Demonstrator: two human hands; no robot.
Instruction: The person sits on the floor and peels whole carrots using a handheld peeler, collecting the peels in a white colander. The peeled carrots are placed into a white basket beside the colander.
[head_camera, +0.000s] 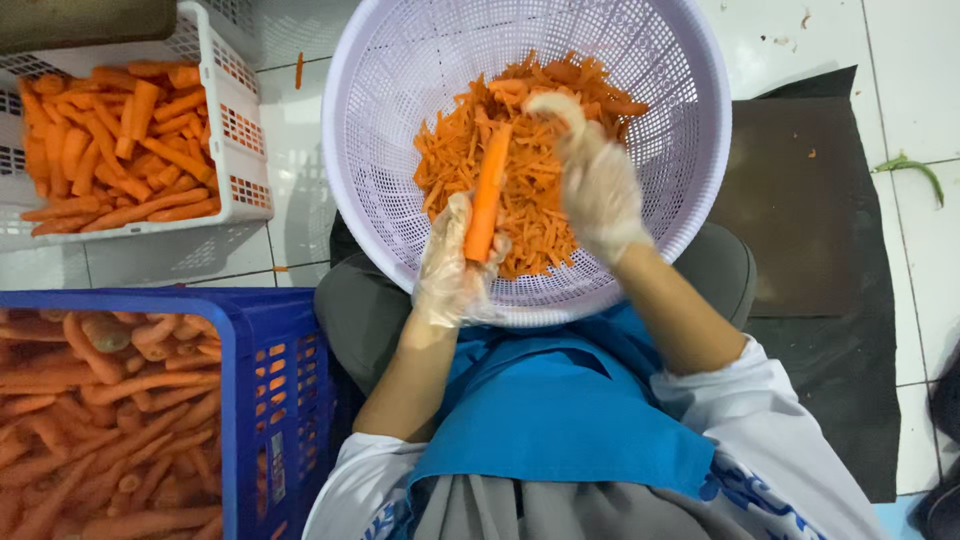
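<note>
Left hand (455, 265), gloved, grips a peeled carrot (487, 195) by its lower end, tip angled up over the lilac colander (690, 150) at upper centre so shavings (530, 170) drop inside. Right hand (598, 185), gloved, curls closed at the carrot's top; any tool is hidden. White crate (245, 150) upper left, blue crate (260, 400) lower left, both holding carrots within reach.

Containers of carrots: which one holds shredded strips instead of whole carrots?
The round lavender basket on the lap. The white crate and blue crate hold whole carrots.
</note>
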